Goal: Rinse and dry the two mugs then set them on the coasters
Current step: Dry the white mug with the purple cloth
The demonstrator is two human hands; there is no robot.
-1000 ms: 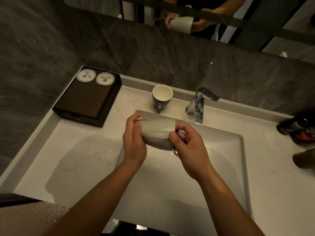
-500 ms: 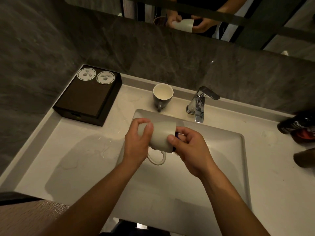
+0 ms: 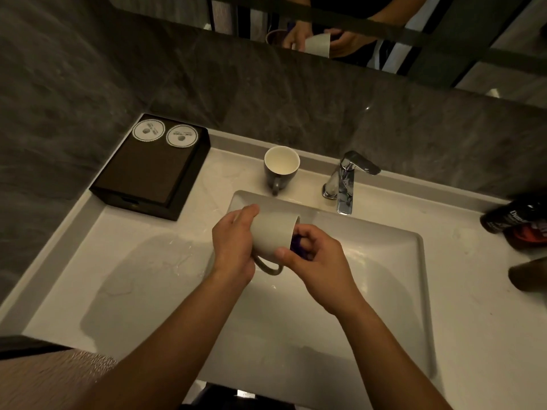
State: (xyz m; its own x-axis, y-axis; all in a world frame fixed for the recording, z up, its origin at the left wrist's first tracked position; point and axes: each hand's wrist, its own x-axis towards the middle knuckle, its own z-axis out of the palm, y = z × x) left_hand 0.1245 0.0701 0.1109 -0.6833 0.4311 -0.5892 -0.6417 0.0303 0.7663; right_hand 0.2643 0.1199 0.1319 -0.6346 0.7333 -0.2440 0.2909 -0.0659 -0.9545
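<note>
Two hands hold one pale mug (image 3: 273,236) on its side over the sink (image 3: 384,261). The left hand (image 3: 233,241) grips its bottom end, and the right hand (image 3: 313,258) pushes a purple cloth (image 3: 296,247) into its mouth. If the mug is wet, it could slip, fall into the sink and chip. It looks smooth, with its handle hanging down. The dark mug (image 3: 281,170) stands behind the sink, and both coasters (image 3: 165,134) lie on a box to the sink's left.

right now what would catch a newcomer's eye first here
The pale mug held sideways over the sink, left hand around its base, right hand pushing something purple into its mouth. Behind it, a dark mug stands upright beside the faucet, and two round coasters top a dark box at back left.
</note>
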